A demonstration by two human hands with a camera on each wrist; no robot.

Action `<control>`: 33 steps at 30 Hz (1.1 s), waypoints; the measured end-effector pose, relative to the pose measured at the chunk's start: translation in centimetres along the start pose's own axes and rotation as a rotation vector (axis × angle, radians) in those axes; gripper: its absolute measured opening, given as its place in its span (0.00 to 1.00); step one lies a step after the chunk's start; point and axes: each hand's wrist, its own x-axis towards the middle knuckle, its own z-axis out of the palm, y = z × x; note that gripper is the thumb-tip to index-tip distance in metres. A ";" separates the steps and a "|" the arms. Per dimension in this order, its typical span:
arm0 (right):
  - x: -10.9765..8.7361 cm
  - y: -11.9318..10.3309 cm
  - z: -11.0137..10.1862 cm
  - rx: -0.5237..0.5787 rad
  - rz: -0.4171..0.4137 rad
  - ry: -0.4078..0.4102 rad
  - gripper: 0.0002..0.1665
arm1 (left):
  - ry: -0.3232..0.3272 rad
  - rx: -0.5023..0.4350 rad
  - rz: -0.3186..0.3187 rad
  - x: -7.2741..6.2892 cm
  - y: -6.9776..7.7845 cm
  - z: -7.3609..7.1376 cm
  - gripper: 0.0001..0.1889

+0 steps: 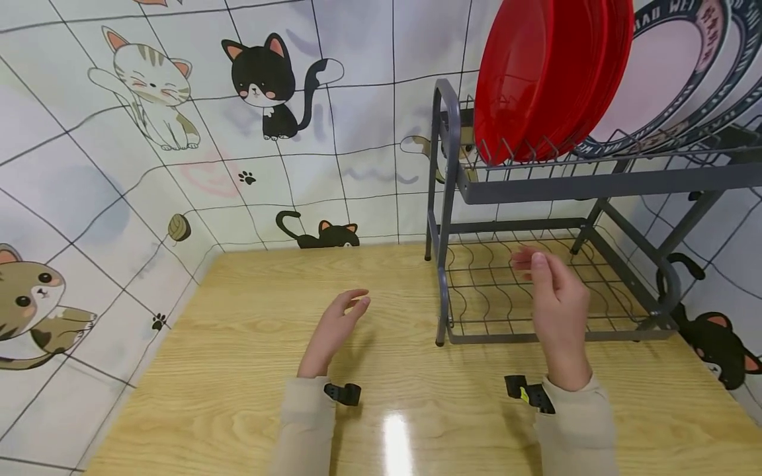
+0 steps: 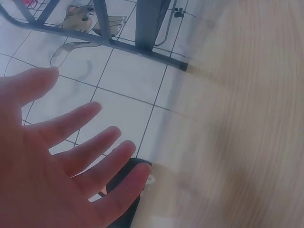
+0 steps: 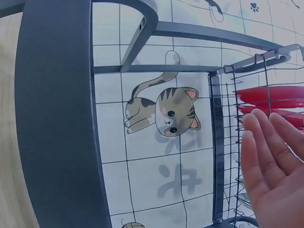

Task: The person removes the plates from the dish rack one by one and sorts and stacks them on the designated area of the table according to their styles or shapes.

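Observation:
My left hand (image 1: 335, 327) hovers over the wooden table, left of the grey dish rack (image 1: 455, 142). In the left wrist view, its fingers (image 2: 102, 147) are spread and relaxed, holding nothing. In front of the rack is my right hand (image 1: 559, 307), which overlaps the lower wire shelf (image 1: 488, 284) in the head view. Its fingers (image 3: 268, 147) are loosely extended with nothing in them. On the rack's upper tier, red plates (image 1: 524, 79) stand on edge, and white plates with dark patterned rims (image 1: 649, 73) stand to their right.
The wood-grain table (image 1: 238, 396) runs back to a tiled wall (image 1: 369, 139) printed with cartoon cats. Another wall closes off the left side. Black bands (image 1: 343, 394) sit at both wrists, over light sleeves. The rack's legs stand on the table's right half.

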 end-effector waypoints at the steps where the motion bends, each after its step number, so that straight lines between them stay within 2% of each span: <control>1: -0.1 -0.3 0.0 0.007 -0.007 0.000 0.16 | -0.005 -0.013 -0.008 0.0 0.0 0.2 0.24; 5: -0.4 -0.8 -0.1 0.015 -0.012 -0.009 0.15 | -0.043 -0.047 -0.025 0.1 0.1 1.0 0.24; 8: -0.5 -0.7 -0.2 0.046 -0.016 -0.002 0.15 | -0.094 -0.044 -0.026 0.0 0.1 1.9 0.26; 10: -0.5 -0.9 -0.5 0.068 -0.026 0.011 0.15 | -0.142 -0.074 -0.032 0.0 0.1 2.7 0.27; 15: -0.3 -1.3 -1.1 0.082 -0.050 0.025 0.15 | -0.269 -0.242 -0.026 -0.1 0.5 4.8 0.29; 18: -0.1 -1.9 -1.1 0.058 -0.061 0.016 0.16 | -0.337 -0.345 0.012 -0.1 0.8 5.9 0.28; 23: -0.3 -3.0 -1.0 0.021 -0.108 0.027 0.18 | -0.422 -0.398 0.046 -0.4 1.3 7.3 0.26; 26: -0.3 -3.8 -1.1 0.020 -0.147 0.047 0.21 | -0.441 -0.424 0.047 -0.4 1.4 7.9 0.26; 33: -0.2 -5.6 -1.8 0.043 -0.199 0.061 0.25 | -0.438 -0.477 0.079 -0.2 1.2 9.0 0.24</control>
